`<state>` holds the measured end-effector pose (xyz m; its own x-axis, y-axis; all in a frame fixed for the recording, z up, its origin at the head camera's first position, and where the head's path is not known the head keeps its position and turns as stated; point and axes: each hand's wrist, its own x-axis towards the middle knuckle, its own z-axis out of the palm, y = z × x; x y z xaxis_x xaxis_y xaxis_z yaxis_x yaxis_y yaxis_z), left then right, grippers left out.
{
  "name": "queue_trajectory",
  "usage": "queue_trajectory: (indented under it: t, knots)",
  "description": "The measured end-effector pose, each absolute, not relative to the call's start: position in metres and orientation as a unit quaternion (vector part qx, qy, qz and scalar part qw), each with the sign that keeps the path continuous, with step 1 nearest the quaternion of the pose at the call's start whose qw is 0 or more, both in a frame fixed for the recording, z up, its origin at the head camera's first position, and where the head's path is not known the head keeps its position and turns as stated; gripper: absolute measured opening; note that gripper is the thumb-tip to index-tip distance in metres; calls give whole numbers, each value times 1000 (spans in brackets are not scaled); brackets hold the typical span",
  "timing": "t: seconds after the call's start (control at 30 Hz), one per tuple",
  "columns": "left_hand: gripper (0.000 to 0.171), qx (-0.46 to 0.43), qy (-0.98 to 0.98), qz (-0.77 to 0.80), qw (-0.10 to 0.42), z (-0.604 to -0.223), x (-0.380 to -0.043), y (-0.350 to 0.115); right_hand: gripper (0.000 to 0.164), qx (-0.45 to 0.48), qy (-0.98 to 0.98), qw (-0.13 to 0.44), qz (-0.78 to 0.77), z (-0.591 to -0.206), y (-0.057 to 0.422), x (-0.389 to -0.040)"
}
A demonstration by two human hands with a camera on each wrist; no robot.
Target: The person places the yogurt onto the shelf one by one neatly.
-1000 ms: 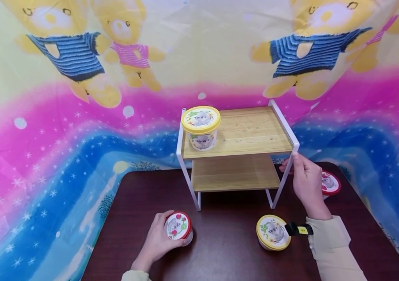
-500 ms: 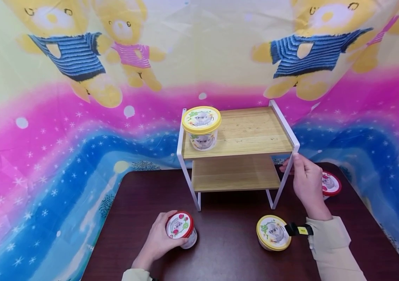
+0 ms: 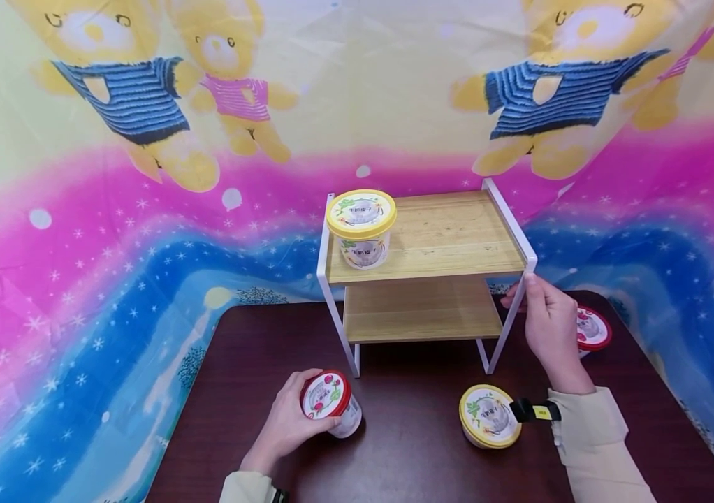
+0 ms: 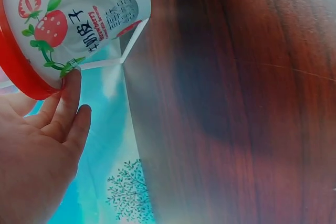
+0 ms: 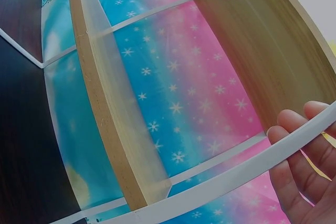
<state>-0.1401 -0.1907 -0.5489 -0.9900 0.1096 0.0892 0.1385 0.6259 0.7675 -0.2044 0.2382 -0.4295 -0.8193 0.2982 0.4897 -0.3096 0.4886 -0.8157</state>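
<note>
My left hand [image 3: 283, 425] grips a strawberry-printed tub with a red lid [image 3: 325, 397] near the front left of the table. The tub leans, its lid toward the hand and its base to the right; a dark shadow lies on the wood beside it in the left wrist view. Over at the right, my right hand [image 3: 550, 332] holds the white metal side frame [image 5: 226, 182] of a two-tier wooden shelf [image 3: 451, 234], fingers curled around the bar just below the top board.
A yellow-lidded tub [image 3: 362, 227] stands on the shelf's top board at the left. Another yellow-lidded tub [image 3: 489, 417] is on the dark table [image 3: 395, 461], close to my right sleeve. Behind the right hand sits a second red-lidded tub [image 3: 593, 328]. A printed cloth [image 3: 357, 91] hangs behind.
My left hand has shifted slightly right and away from me with the red-lidded tub, tilting it further so more of its side shows. The right hand and shelf stay put.
</note>
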Motion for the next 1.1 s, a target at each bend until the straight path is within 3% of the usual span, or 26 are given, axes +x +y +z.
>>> queue_trajectory:
  t: [1.1]
  knots:
    - [82, -73, -877, -475, 23, -524, -158, -169, 49, -1, -814, 295, 501, -429, 239, -205]
